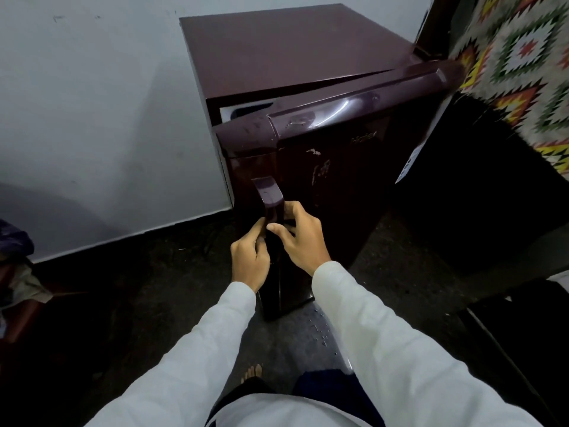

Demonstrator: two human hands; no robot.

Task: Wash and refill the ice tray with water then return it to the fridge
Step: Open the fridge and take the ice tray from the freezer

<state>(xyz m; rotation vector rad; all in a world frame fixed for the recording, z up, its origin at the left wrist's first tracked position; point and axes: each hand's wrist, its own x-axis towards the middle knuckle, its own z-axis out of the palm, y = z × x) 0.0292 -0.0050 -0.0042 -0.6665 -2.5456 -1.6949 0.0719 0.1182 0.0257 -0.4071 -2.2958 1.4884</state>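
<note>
Ice tray: not in sight; we cannot tell where it lies.
Fridge (292, 53): dark maroon and low, set against the wall (92, 103); its lower part is lost in shadow.
Door (338, 167): ajar; a narrow gap at the top left corner shows a strip of white interior (246, 110), and the door hides the rest of the inside.
Handle (268, 198): upright bar at the door's left edge; both hands cover its lower length.
Left hand (251, 260): fingers curled round the handle's left side, gripping it.
Right hand (300, 238): thumb across the handle's front, fingers behind it, gripping it.
Lettering (365, 137): on the door front, too dim for us to read.
Patterned cloth (523, 66): hangs at the right, beside the door's top right corner; cut off by the frame.
Floor (154, 288): dark; water drops (320, 331) lie just beside the door's foot.
Bundle (15, 241): at the left edge, cut off and unclear.
</note>
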